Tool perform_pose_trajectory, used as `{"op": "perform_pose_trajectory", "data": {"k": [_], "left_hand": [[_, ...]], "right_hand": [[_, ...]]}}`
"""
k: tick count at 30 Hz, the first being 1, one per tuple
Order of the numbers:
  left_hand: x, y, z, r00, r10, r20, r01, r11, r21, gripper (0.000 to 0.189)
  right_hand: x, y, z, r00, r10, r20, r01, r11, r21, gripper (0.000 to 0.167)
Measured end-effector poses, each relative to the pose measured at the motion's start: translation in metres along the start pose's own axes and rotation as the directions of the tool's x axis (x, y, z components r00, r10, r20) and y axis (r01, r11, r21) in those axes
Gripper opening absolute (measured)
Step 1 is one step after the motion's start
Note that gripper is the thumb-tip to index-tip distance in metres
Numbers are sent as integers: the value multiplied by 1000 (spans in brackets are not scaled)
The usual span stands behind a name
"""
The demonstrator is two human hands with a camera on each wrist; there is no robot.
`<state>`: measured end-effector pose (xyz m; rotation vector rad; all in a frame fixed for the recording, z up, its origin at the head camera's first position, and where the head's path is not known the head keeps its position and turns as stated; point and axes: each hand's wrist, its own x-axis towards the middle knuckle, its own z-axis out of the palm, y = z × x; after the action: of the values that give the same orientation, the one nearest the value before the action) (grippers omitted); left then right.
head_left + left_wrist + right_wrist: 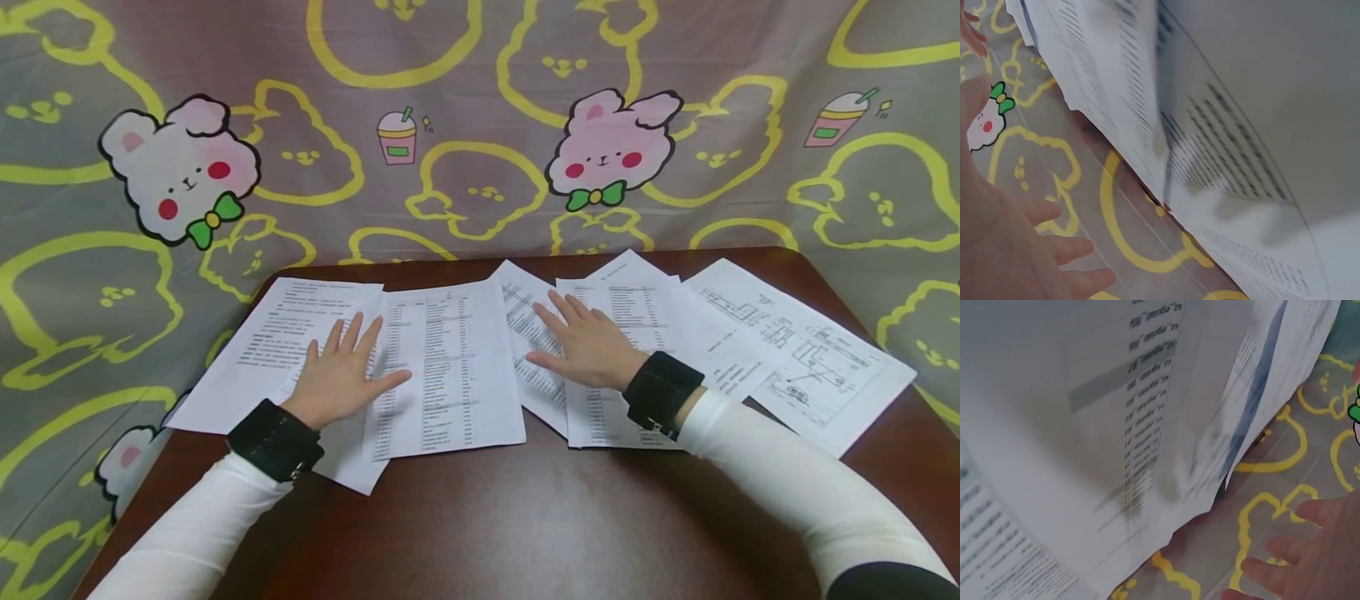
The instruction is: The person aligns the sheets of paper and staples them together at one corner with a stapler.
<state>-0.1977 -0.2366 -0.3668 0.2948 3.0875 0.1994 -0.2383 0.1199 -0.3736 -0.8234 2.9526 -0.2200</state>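
Observation:
Several printed paper sheets lie spread and overlapping on a dark brown table. My left hand (337,379), fingers spread, is over the left group, between a text sheet (262,358) and a sheet with columns of print (450,367). Over the right group is my right hand (592,342), its fingers extended above a tilted sheet (517,308) and a straighter printed sheet (592,429). Neither hand grips anything; whether they touch the paper I cannot tell. In the wrist views, the left hand (1016,244) and right hand (1316,550) show straight fingers beside the sheets.
A sheet with line drawings (810,358) lies at the far right, partly under other papers. The brown table (480,525) shows bare wood in front. Behind and to the left hangs a patterned cloth (465,108). Both wrists wear black bands (273,442).

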Motion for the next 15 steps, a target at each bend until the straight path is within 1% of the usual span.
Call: {"op": "perform_pose_trajectory", "data": {"k": [4,11,15], "left_hand": [[-2,-11,-1,999,-33,13,33,999,-17,103],[-3,-34,2,994,-105,30,105,994,-14,105],[-3,-42,3,991,-129,42,130,991,-34,105]], "right_hand": [[6,-6,4,1000,-7,14,7,1000,0,85],[15,-15,10,999,-13,29,13,1000,4,83],[19,-20,15,1000,4,28,-4,1000,16,83]]}}
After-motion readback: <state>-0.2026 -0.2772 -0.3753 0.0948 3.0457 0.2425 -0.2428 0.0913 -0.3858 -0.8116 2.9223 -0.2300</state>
